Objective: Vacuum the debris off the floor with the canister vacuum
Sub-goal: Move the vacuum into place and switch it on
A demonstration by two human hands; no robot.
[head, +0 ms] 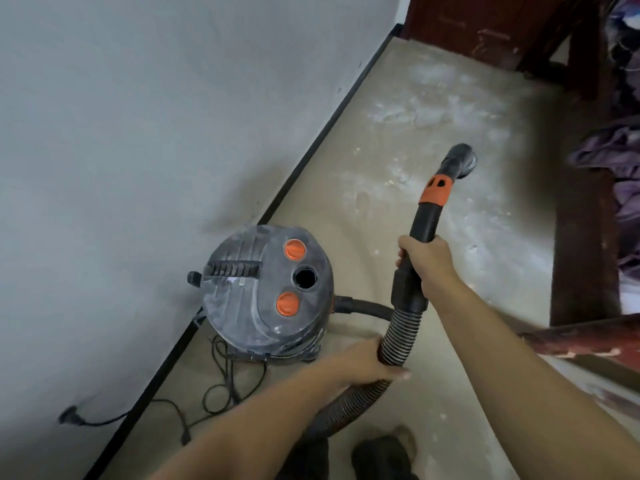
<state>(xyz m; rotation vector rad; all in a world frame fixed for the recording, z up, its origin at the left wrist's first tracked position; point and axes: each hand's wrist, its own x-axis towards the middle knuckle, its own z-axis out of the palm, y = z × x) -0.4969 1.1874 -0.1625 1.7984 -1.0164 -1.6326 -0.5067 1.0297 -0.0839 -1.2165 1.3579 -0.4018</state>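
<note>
Canister vacuum point(266, 289), a dusty grey-black drum w/ two orange caps and an open round port on its lid, sits on the beige floor point(346, 237) tight beside the black baseboard point(311, 147) and grey wall, prob. parked there so it stays out of our sweep path. Its black power cord point(214, 386) lies in loose loops behind it, and the plug point(67, 418) looks to be lying loose by the wall, so we judge the machine may not be powered yet. We hold the black rigid wand w/ orange collar point(427, 209) in our right hand point(427, 265), fingers wrapped fully round the tube just above the cuff, which gives us aim over the black angled nozzle point(460, 161). That nozzle is raised and pointing toward the white dusty debris point(415, 98) spread over the floor ahead; we can't tell if it touches the floor. Our left hand point(367, 358) is curled round the black ribbed hose point(398, 337) lower down, thumb across the ribs, likely to take the hose's weight and feed slack so the wand isn't dragged back toward the drum. The hose bends in a low loop from the drum's side outlet and up to the cuff. Dark red wooden furniture point(585, 237) bounds the strip on the right, w/ purple cloth point(620, 150) on it, so the lane to clean is narrow. Most debris looks untouched: early in the job, we reckon.
</note>
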